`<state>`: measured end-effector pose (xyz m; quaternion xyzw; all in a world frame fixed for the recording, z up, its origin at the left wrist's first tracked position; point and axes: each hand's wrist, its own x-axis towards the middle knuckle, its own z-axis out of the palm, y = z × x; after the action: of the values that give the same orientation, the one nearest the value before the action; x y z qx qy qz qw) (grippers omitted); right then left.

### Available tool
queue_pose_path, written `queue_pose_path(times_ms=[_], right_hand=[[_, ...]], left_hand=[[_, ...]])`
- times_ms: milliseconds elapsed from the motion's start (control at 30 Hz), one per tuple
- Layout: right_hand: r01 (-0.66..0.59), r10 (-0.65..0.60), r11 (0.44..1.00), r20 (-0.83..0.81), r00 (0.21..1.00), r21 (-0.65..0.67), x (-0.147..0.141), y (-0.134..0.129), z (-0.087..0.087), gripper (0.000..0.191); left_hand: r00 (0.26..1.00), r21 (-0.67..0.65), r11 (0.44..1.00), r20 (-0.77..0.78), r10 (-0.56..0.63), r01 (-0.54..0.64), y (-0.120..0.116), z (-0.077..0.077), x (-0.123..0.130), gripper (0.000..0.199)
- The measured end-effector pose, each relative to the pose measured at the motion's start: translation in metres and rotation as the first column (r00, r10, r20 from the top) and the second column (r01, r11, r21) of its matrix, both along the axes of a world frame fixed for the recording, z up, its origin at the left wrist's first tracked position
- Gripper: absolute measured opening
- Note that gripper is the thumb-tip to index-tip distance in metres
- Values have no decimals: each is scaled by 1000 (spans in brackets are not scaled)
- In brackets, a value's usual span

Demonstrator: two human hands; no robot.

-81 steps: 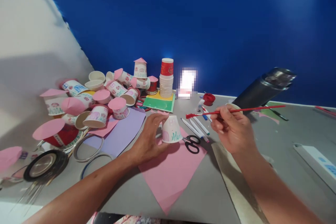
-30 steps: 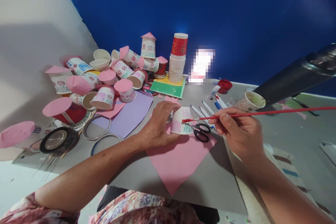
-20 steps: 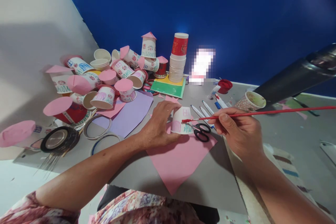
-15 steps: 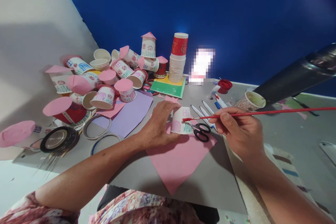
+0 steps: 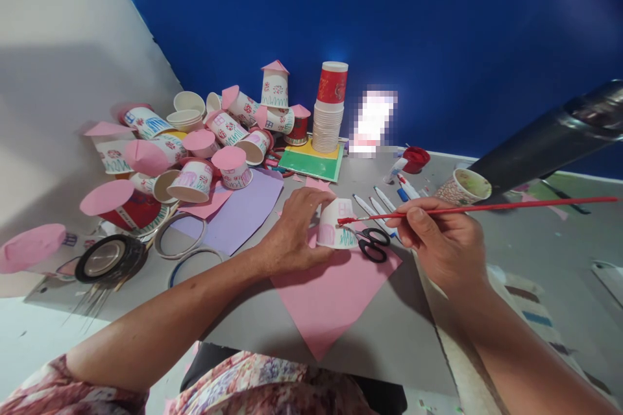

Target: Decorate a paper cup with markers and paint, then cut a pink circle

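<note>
Head view: the grey table [image 5: 389, 337] has bare surface toward its near edge, in front of the pink paper sheet [image 5: 335, 292]; the back left is crowded with decorated cups. The left hand [image 5: 292, 233] grips one inverted paper cup [image 5: 337, 224], which stands on the sheet's far corner. The right hand [image 5: 445, 243] pinches one red paintbrush [image 5: 477, 209], bristle tip at the cup's side. One pair of black scissors [image 5: 372, 243] lies just beside the cup. One patterned cup [image 5: 462, 187] holds something greenish; contents unclear. One stack of cups [image 5: 328, 123] stands at the back wall.
</note>
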<state>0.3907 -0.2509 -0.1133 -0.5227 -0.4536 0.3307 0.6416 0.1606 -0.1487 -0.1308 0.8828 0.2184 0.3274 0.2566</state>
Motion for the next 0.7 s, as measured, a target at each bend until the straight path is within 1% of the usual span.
queue_pose_path(times_ms=[133, 367, 567, 700], right_hand=[[-18, 18, 1000, 12, 1000, -6, 0, 0, -2, 24], [44, -44, 999, 4, 999, 6, 5, -1, 2, 27], [29, -29, 1000, 13, 999, -10, 5, 0, 2, 29], [32, -32, 999, 12, 999, 0, 6, 0, 1, 27]], left_hand=[[1000, -9, 1000, -11, 5, -5, 0, 1, 0, 65], [1000, -35, 999, -3, -6, 6, -2, 4, -2, 63], [1000, -57, 998, -11, 12, -13, -1, 3, -2, 61], [1000, -65, 998, -11, 6, -6, -1, 4, -1, 62]])
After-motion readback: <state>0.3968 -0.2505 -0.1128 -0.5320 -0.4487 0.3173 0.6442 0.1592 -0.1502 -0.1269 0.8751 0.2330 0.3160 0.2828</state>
